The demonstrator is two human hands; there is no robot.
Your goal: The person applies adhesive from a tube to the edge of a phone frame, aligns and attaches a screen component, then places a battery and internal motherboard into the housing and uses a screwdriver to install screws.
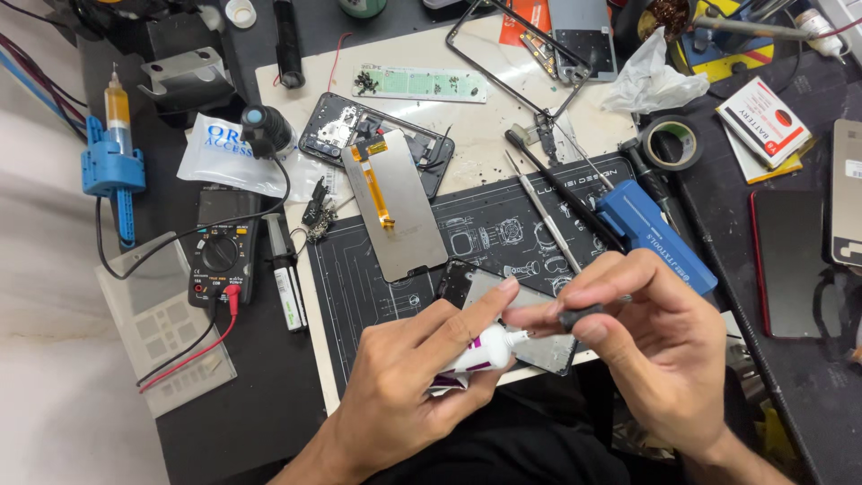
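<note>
Head view shows the left hand (409, 377) wrapped around a small white glue tube (480, 350) at lower centre of the frame, thumb and fingers clenched on its body, nozzle pointing right. The right hand (660, 346) pinches a small black cap (579, 316) at the nozzle tip between thumb and forefinger, wrist bent inward, other fingers curled loosely. The step in hand looks like working the cap at the nozzle; whether it is going on or off I cannot tell. Any next move calls for a steady twist with little squeeze on the tube. Just behind the hands lies a phone part (539, 337) on the dark work mat (485, 229).
</note>
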